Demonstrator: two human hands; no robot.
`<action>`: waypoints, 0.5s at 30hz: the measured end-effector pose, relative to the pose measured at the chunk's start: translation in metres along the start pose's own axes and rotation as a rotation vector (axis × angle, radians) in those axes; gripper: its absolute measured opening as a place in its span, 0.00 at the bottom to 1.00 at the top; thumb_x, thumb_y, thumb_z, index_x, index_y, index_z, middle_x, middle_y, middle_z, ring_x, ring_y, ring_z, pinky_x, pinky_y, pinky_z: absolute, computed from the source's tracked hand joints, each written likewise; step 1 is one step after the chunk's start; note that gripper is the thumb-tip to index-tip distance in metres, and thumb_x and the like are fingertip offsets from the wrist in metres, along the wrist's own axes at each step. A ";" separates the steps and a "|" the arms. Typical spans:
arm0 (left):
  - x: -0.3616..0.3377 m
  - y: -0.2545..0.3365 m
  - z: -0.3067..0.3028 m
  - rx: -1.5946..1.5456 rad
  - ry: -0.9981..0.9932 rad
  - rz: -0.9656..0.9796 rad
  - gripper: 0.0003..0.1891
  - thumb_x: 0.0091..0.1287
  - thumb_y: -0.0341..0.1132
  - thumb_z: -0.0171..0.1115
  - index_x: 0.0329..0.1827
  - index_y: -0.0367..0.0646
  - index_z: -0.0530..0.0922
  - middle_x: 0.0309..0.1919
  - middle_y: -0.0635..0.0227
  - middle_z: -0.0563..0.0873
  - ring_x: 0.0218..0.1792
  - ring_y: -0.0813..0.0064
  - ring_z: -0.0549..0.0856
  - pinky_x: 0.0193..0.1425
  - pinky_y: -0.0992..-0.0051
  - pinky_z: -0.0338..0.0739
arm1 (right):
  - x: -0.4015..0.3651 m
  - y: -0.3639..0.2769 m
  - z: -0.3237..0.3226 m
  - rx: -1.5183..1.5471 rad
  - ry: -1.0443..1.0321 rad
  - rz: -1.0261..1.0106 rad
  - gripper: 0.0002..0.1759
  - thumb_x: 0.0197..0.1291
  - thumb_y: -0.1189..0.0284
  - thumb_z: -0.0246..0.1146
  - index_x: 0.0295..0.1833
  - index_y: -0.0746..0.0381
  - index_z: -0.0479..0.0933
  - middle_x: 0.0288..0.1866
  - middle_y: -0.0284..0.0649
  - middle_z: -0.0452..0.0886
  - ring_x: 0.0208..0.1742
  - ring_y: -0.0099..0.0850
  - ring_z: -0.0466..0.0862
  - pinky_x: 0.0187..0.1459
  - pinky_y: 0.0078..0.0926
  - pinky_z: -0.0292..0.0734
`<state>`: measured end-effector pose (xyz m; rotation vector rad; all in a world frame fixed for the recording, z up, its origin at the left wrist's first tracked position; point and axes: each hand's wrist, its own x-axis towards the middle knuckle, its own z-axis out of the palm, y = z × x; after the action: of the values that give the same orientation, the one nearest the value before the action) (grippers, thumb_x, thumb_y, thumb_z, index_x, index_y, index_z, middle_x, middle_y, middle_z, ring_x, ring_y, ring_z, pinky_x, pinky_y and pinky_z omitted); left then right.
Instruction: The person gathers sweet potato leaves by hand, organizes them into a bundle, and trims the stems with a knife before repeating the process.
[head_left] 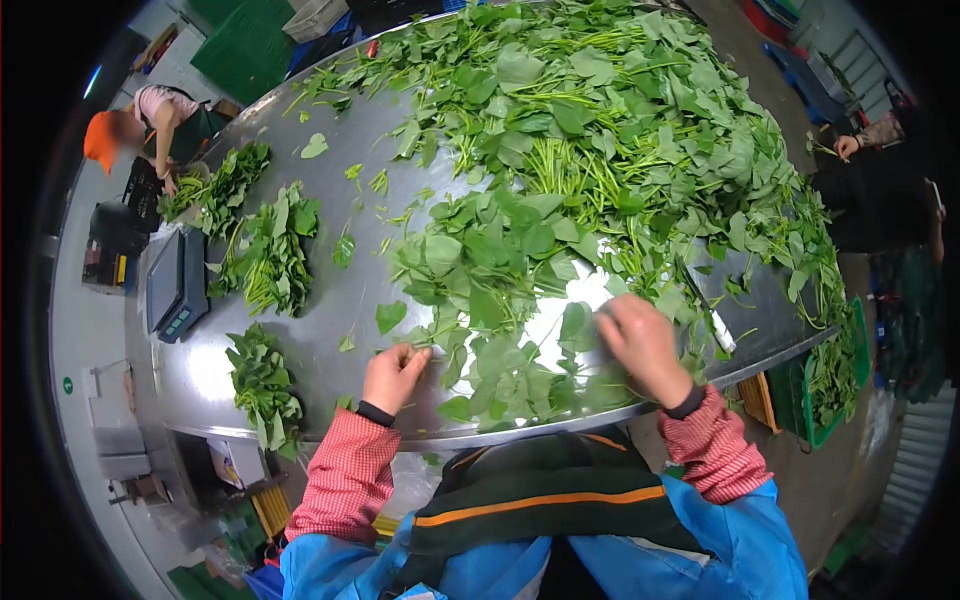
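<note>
A loose pile of leafy green stems [500,375] lies between my hands at the near edge of the metal table [370,270]. My left hand [397,378] is pinched at the left side of these leaves, with a thin green stem at its fingertips. My right hand [645,345] hovers over the right side, its fingers curled together beside a broad leaf [577,327]. Whatever they hold is hidden. To its right rests a knife [722,332] with a white handle, its dark blade partly among the leaves.
A large heap of greens [600,110] covers the far and right table. Bunches of greens [275,255] lie at left beside a scale [178,285]. A person in an orange cap [103,140] works at far left; another person's hand [847,147] shows at right, above a green crate [855,375].
</note>
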<state>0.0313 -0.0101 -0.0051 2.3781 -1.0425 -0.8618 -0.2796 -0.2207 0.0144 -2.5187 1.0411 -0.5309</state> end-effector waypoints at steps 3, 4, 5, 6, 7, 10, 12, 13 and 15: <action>-0.010 0.000 0.010 -0.255 0.092 0.050 0.09 0.61 0.37 0.67 0.34 0.39 0.80 0.22 0.67 0.82 0.25 0.81 0.79 0.32 0.78 0.74 | 0.023 -0.038 0.029 0.079 -0.094 0.081 0.10 0.53 0.66 0.66 0.36 0.61 0.77 0.31 0.44 0.78 0.34 0.42 0.81 0.30 0.38 0.76; -0.009 0.008 0.017 -0.323 0.106 0.114 0.08 0.61 0.35 0.67 0.34 0.39 0.80 0.22 0.69 0.82 0.25 0.83 0.79 0.32 0.79 0.74 | 0.033 -0.046 0.037 0.108 -0.109 0.121 0.11 0.53 0.65 0.66 0.35 0.61 0.77 0.31 0.44 0.78 0.34 0.42 0.81 0.30 0.38 0.76; -0.007 0.018 0.024 -0.391 0.122 0.179 0.06 0.62 0.33 0.66 0.35 0.39 0.80 0.22 0.70 0.82 0.26 0.85 0.78 0.32 0.80 0.74 | 0.042 -0.050 0.046 0.044 -0.088 0.078 0.11 0.53 0.65 0.66 0.35 0.61 0.77 0.30 0.45 0.78 0.34 0.43 0.81 0.30 0.38 0.76; -0.007 0.029 0.029 -0.439 0.109 0.229 0.06 0.62 0.31 0.66 0.36 0.39 0.80 0.23 0.71 0.82 0.26 0.85 0.78 0.32 0.81 0.74 | 0.049 -0.051 0.056 -0.021 -0.068 0.036 0.11 0.53 0.64 0.66 0.34 0.61 0.77 0.29 0.45 0.78 0.34 0.43 0.82 0.30 0.38 0.76; -0.008 0.038 0.035 -0.486 0.096 0.278 0.05 0.62 0.30 0.65 0.37 0.38 0.81 0.24 0.71 0.83 0.26 0.85 0.78 0.33 0.81 0.74 | 0.053 -0.049 0.068 -0.084 -0.049 -0.006 0.12 0.53 0.64 0.67 0.34 0.61 0.77 0.29 0.46 0.79 0.34 0.43 0.82 0.31 0.37 0.76; -0.015 0.049 0.043 -0.578 -0.021 0.244 0.04 0.63 0.29 0.64 0.39 0.38 0.81 0.26 0.73 0.83 0.28 0.86 0.79 0.34 0.82 0.74 | 0.061 -0.035 0.074 0.256 -0.160 0.102 0.10 0.55 0.67 0.65 0.32 0.63 0.75 0.26 0.45 0.79 0.30 0.41 0.80 0.30 0.32 0.74; -0.021 0.049 0.042 -0.723 -0.117 0.179 0.05 0.65 0.29 0.64 0.40 0.38 0.81 0.28 0.75 0.84 0.31 0.85 0.80 0.37 0.82 0.75 | 0.069 -0.044 0.037 0.865 -0.336 0.433 0.10 0.61 0.69 0.61 0.31 0.63 0.74 0.23 0.34 0.76 0.24 0.26 0.76 0.27 0.23 0.70; -0.021 0.047 0.043 -0.858 -0.180 0.156 0.05 0.65 0.29 0.63 0.41 0.38 0.81 0.30 0.75 0.84 0.33 0.85 0.80 0.39 0.82 0.75 | 0.068 -0.040 0.024 1.109 -0.406 0.519 0.10 0.65 0.68 0.59 0.32 0.62 0.74 0.23 0.29 0.74 0.22 0.17 0.72 0.25 0.16 0.67; -0.020 0.051 0.043 -1.007 -0.258 0.134 0.07 0.66 0.29 0.62 0.44 0.37 0.80 0.34 0.74 0.83 0.36 0.84 0.80 0.44 0.82 0.75 | 0.059 -0.034 0.023 1.161 -0.431 0.511 0.10 0.66 0.69 0.58 0.33 0.62 0.74 0.23 0.30 0.75 0.21 0.16 0.71 0.25 0.14 0.65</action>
<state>-0.0340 -0.0325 -0.0001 1.3653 -0.5996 -1.2705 -0.2100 -0.2364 0.0225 -1.2107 0.7962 -0.2732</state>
